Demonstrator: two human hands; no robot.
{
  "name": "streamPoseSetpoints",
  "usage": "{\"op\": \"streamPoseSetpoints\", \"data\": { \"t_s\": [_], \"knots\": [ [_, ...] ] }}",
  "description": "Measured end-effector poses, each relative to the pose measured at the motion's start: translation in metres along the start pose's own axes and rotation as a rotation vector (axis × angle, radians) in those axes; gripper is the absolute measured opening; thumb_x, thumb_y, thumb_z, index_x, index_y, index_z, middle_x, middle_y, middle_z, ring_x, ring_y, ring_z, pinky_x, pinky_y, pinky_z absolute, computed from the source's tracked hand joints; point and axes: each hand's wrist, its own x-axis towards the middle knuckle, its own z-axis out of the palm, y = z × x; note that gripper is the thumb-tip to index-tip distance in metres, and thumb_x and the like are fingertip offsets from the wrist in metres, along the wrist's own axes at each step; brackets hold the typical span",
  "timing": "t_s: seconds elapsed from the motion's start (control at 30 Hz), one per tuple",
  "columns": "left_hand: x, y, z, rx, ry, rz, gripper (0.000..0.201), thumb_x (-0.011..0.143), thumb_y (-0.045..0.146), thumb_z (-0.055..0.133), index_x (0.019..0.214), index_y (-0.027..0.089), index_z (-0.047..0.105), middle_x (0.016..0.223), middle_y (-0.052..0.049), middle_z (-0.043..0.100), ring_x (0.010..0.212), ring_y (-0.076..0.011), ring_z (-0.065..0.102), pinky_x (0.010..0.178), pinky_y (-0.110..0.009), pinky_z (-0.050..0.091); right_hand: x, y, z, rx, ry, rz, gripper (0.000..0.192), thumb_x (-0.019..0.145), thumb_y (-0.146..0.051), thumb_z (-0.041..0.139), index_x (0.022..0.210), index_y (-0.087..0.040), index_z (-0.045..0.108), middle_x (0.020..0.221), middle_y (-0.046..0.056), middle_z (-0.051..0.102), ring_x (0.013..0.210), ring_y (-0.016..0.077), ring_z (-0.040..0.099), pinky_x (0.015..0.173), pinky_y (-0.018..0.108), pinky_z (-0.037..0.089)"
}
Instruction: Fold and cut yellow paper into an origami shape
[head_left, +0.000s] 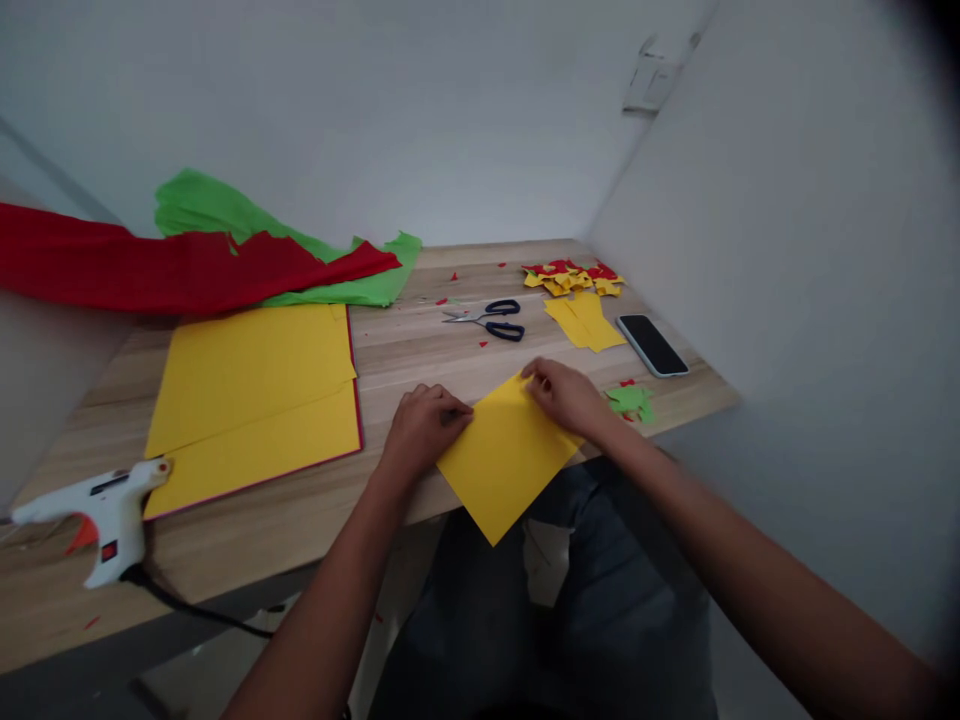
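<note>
A yellow sheet of paper (508,465) lies turned like a diamond at the table's front edge, its lower corner hanging over my lap. My left hand (429,428) pinches its left edge between thumb and fingers. On the far corner, my right hand (562,392) is closed with the fingertips on the paper. Beyond the sheet lies a pair of scissors (491,318) with dark handles, blades pointing left and slightly apart. Green paper scraps (631,402) rest just right of my right hand.
Yellow sheets (251,385) lie at left behind a white glue gun (112,515) with a black cord. Red paper (187,270) and green paper (214,200) spread at the back. Yellow pieces (583,322), a scrap pile (574,276) and a phone (652,345) sit right, near the wall.
</note>
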Motion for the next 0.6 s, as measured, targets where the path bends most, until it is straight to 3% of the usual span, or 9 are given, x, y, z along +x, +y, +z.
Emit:
{"op": "streamPoseSetpoints", "data": {
  "t_s": [0.07,0.13,0.2,0.27,0.37,0.47,0.53,0.6],
  "knots": [
    [-0.001,0.000,0.000,-0.025,0.007,-0.006,0.013,0.086,0.029,0.063,0.087,0.026,0.076,0.089,-0.004,0.071,0.089,-0.0237,0.057,0.081,-0.039,0.039,-0.039,0.001,0.009,0.028,-0.087,-0.296,0.055,0.077,-0.015,0.068,0.130,-0.027,0.061,0.141,0.009,0.057,0.131,0.0266,0.050,0.108,0.039,0.039],
    [0.000,0.001,0.000,-0.056,0.018,-0.016,0.013,0.086,0.027,0.062,0.087,0.025,0.075,0.089,-0.004,0.072,0.089,-0.0238,0.057,0.083,-0.040,0.039,-0.073,0.008,0.022,0.025,-0.151,-0.526,0.077,0.072,-0.015,0.074,0.143,-0.030,0.049,0.159,0.009,0.037,0.143,0.0326,0.034,0.113,0.049,0.033],
    [0.001,0.002,0.001,-0.101,0.036,-0.028,0.012,0.084,0.026,0.063,0.084,0.025,0.075,0.087,-0.004,0.072,0.089,-0.0234,0.058,0.084,-0.040,0.039,-0.094,0.017,0.034,0.013,-0.109,-0.601,0.069,0.077,-0.018,0.073,0.141,-0.030,0.051,0.157,0.009,0.040,0.142,0.0337,0.038,0.113,0.053,0.034],
    [0.001,0.002,0.001,-0.162,0.065,-0.044,0.011,0.082,0.027,0.064,0.080,0.025,0.074,0.084,-0.003,0.072,0.086,-0.0222,0.059,0.083,-0.038,0.041,-0.100,0.024,0.043,0.041,-0.029,-0.621,0.039,0.090,-0.019,0.061,0.128,-0.027,0.062,0.141,0.009,0.059,0.128,0.0291,0.055,0.106,0.048,0.044],
    [0.000,0.001,-0.003,-0.289,0.176,-0.099,0.013,0.082,0.032,0.064,0.080,0.023,0.073,0.080,-0.002,0.072,0.078,-0.0193,0.060,0.075,-0.033,0.045,-0.093,0.023,0.045,0.143,0.046,-0.579,0.024,0.099,-0.023,0.048,0.105,-0.025,0.071,0.106,0.008,0.075,0.097,0.0227,0.069,0.085,0.037,0.054],
    [-0.006,0.007,-0.012,-0.424,0.437,-0.214,0.021,0.085,0.039,0.057,0.086,0.021,0.069,0.084,-0.003,0.070,0.078,-0.0182,0.060,0.072,-0.031,0.046,-0.083,0.011,0.035,0.335,0.128,-0.322,0.015,0.092,-0.028,0.057,0.086,-0.024,0.070,0.085,0.006,0.073,0.083,0.0226,0.067,0.073,0.035,0.052],
    [-0.013,0.020,-0.015,-0.507,0.628,-0.296,0.025,0.089,0.043,0.050,0.091,0.021,0.063,0.087,-0.003,0.066,0.078,-0.0171,0.059,0.071,-0.029,0.046,-0.079,0.000,0.026,0.493,0.170,-0.156,0.013,0.086,-0.030,0.063,0.076,-0.023,0.067,0.078,0.005,0.071,0.076,0.0216,0.065,0.069,0.033,0.049],
    [-0.023,0.042,-0.014,-0.599,0.722,-0.345,0.025,0.091,0.045,0.047,0.095,0.023,0.058,0.087,-0.001,0.062,0.072,-0.0146,0.056,0.067,-0.027,0.046,-0.075,-0.013,0.018,0.641,0.165,-0.093,0.017,0.084,-0.033,0.064,0.071,-0.023,0.064,0.072,0.002,0.069,0.069,0.0191,0.063,0.063,0.030,0.047]
  ]
}}
